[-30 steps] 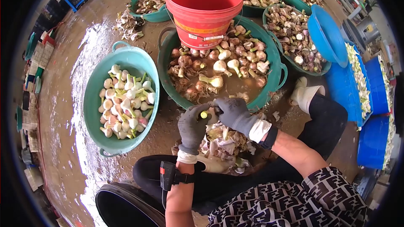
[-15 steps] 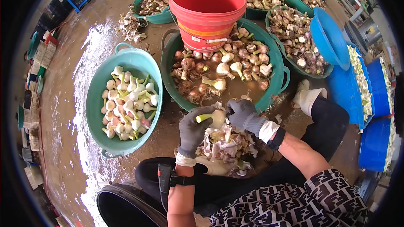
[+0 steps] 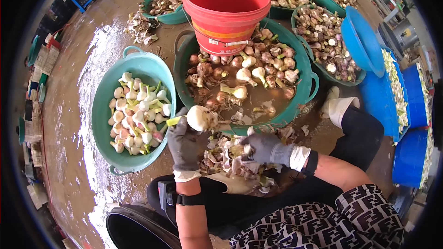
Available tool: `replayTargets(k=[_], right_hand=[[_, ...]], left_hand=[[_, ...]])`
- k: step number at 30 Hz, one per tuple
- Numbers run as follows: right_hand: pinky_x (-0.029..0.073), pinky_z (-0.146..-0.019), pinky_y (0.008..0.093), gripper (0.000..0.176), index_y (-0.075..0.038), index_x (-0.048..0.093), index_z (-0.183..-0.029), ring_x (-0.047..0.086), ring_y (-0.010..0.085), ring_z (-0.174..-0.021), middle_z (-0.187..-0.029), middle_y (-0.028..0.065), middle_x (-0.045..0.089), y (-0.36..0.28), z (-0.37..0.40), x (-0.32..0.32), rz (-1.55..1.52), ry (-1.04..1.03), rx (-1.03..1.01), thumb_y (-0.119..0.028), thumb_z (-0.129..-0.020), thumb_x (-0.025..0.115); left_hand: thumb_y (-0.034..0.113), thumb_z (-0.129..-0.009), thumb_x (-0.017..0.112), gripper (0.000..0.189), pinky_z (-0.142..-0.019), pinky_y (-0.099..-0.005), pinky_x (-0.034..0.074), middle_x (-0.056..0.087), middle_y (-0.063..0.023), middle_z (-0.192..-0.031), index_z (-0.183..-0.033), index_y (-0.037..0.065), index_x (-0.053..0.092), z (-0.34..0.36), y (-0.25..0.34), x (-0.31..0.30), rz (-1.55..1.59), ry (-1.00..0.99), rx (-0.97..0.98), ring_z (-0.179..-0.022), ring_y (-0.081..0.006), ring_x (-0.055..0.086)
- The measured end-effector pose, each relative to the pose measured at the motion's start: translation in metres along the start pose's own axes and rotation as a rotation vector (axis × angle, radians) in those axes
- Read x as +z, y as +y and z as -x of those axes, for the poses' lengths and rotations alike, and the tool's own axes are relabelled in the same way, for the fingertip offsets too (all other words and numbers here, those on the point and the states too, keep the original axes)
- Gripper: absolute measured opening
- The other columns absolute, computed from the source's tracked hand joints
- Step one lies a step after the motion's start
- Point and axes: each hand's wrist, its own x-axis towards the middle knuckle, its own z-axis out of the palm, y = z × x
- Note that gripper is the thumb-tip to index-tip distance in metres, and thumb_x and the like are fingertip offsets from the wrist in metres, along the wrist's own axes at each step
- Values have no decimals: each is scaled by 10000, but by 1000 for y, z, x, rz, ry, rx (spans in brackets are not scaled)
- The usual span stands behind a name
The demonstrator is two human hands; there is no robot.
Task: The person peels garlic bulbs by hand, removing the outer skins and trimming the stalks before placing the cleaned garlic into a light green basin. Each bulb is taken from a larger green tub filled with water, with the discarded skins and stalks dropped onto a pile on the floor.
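Note:
My left hand point(image 3: 181, 140), in a grey glove, is closed around the green stem of a garlic bulb point(image 3: 200, 118). The bulb is pale and smooth, with its roots pointing right, over the near rim of a green tub of unpeeled garlic point(image 3: 302, 103). My right hand point(image 3: 270, 149), gloved too, has its fingers curled above a heap of garlic skins point(image 3: 233, 159). Small whitish bits show at its fingertips, and I cannot make out what they are. On the left, a lighter green basin point(image 3: 102, 101) holds many cleaned garlic bulbs point(image 3: 134, 115).
A red bucket point(image 3: 226, 20) stands in the unpeeled garlic tub, which has brown water in it. More garlic tubs point(image 3: 328, 44) lie behind. A blue basin point(image 3: 362, 41) and blue crates point(image 3: 413, 157) are on the right. A black bucket point(image 3: 138, 228) stands at lower left on the wet floor.
My left hand has moved left and up with the garlic bulb, turning it so its roots show. My right hand has come away from the bulb and dropped lower, over the skins.

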Motion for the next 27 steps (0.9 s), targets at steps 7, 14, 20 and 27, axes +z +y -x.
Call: replayTargets(k=[7, 14, 20, 27], right_hand=[[442, -462, 239, 223, -15, 498, -731, 574, 116, -530, -623, 39, 562, -22, -60, -28, -946, 9, 247, -205, -842, 531], [452, -522, 235, 126, -45, 524, -805, 574, 119, -584, -635, 50, 559, -47, -41, -35, -626, -52, -232, -151, -775, 587], [411, -855, 350, 489, -143, 461, -1175, 445, 282, -1108, -1126, 66, 522, 30, -46, -40, -143, -515, 125, -25, -706, 533], [436, -791, 383, 306, -146, 571, -1079, 538, 228, -1008, -1049, 52, 584, 97, -94, -18, 711, -424, 417, -214, -786, 514]], left_hand=[[158, -877, 449, 316, -844, -348, 446, 533, -149, -1061, -1116, -49, 449, -5, -52, -13, 206, -94, -210, -971, -235, 535], [94, -819, 552, 186, -627, -241, 481, 583, -69, -871, -979, 0, 546, -21, -53, -28, 121, 319, -56, -708, -130, 555], [280, -880, 435, 464, -646, -223, 422, 515, -118, -1000, -1190, -61, 376, -9, 14, -12, 377, 242, 230, -779, -128, 461], [232, -872, 451, 425, -606, -212, 401, 536, -66, -925, -1180, -54, 390, -14, -52, -13, 317, -59, -231, -721, -114, 480]])
